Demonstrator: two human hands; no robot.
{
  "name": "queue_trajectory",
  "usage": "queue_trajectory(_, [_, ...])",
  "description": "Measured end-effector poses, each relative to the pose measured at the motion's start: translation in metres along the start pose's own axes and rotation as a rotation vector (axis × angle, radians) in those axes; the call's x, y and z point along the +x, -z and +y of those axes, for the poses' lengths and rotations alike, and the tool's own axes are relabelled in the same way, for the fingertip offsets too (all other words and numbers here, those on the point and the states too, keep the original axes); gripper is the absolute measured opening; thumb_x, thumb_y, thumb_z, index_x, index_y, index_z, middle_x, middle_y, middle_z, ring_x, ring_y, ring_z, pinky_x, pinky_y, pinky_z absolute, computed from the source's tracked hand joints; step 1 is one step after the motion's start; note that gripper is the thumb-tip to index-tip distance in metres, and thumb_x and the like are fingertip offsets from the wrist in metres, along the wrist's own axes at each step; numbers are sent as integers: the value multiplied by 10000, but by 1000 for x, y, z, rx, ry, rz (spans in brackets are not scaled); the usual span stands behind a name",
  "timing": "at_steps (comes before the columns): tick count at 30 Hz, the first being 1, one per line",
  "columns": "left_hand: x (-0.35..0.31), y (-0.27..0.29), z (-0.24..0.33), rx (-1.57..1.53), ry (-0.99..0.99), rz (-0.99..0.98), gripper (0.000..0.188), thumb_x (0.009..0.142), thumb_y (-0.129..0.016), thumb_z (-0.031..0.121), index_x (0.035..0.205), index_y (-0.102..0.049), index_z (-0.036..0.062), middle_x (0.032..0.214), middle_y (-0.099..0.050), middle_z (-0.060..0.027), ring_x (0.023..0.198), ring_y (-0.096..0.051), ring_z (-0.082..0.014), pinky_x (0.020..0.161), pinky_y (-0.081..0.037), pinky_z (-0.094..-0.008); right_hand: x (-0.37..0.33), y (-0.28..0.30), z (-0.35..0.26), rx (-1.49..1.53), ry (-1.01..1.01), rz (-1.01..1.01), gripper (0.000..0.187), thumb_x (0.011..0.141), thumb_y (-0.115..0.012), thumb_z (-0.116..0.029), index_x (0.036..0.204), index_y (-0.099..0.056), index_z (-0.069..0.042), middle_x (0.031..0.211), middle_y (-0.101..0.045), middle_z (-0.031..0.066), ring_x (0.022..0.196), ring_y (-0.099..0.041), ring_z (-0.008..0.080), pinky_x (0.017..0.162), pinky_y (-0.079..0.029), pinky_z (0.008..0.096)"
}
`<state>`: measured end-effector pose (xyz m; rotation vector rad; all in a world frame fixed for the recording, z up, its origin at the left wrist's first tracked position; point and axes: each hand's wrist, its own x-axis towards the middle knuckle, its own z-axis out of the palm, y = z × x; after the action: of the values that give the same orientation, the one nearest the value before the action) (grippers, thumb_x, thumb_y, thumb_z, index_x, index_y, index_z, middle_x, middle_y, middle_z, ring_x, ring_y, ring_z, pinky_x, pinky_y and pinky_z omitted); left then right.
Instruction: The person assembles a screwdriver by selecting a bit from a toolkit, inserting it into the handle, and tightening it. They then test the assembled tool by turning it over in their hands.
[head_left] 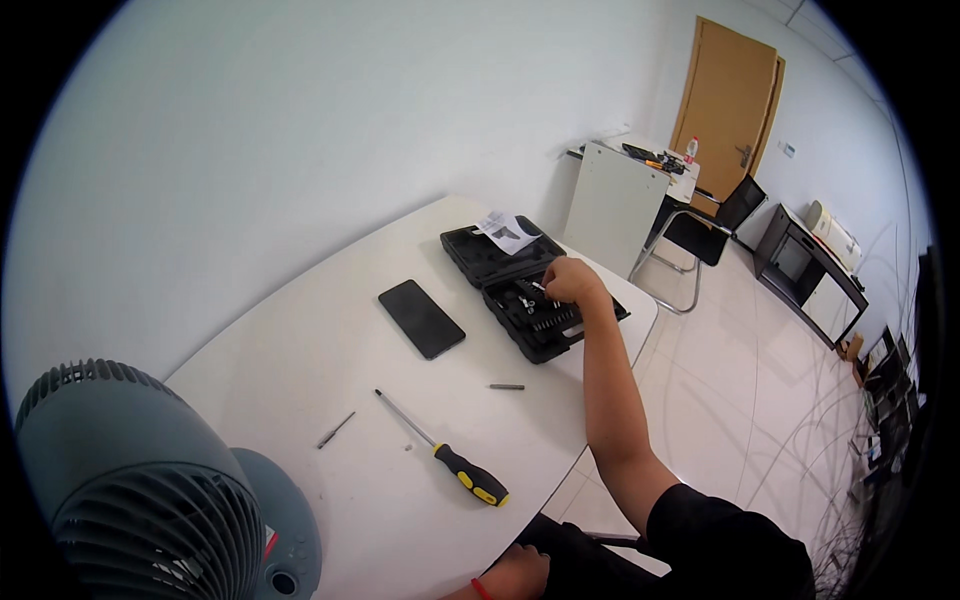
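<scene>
My right hand [571,281] reaches over the open black tool case [541,343] at the far right of the white table [300,330]. Its fingers are bent into a pinch at the bits and metal pieces in the case; what they grip is hidden. A folded printed sheet [506,232] lies on the case's lid. Low in the picture, my left hand [522,573] rests by the table's near edge, with its fingertips hidden. On the tabletop lie a black-and-yellow screwdriver [468,474], a thin metal bit [336,430] and a short metal rod [507,387].
A black phone [422,319] lies left of the case. The grey fan [140,480] stands at the near left. Beyond the table are another desk [617,205], a black chair [708,232], a dark cabinet [800,262] and a wooden door [724,100].
</scene>
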<state>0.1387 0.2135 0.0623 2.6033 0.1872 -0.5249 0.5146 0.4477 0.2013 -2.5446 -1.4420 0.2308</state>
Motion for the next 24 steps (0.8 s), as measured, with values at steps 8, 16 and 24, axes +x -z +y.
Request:
queue_trajectory(8, [-1, -4, 0, -8, -28, 33, 286, 913, -624, 284, 1043, -680, 36, 1039, -699, -213, 944, -697, -392, 851, -557, -483, 0, -2, -8, 33, -25, 23, 347, 743, -620, -174, 1027, -770, -41, 1107, -727, 229, 1098, -682, 375, 958, -536, 429])
queue_trajectory(16, [-2, -2, -3, 3, -57, 42, 281, 912, -625, 281, 1032, -673, 32, 1019, -697, -214, 932, -695, -391, 841, -556, -479, 3, -7, -8, 42, -51, 204, 387, 811, -606, -227, 1111, -728, -15, 1165, -695, 259, 1131, -656, 411, 991, -513, 471])
queue_trajectory(24, [1, -10, -2, 17, -52, 55, 274, 909, -623, 275, 1028, -674, 34, 1017, -694, -216, 925, -692, -391, 844, -555, -478, -3, -3, -9, 116, -78, 265, 353, 841, -603, -276, 1009, -736, 5, 1109, -703, 268, 1100, -657, 432, 982, -513, 478])
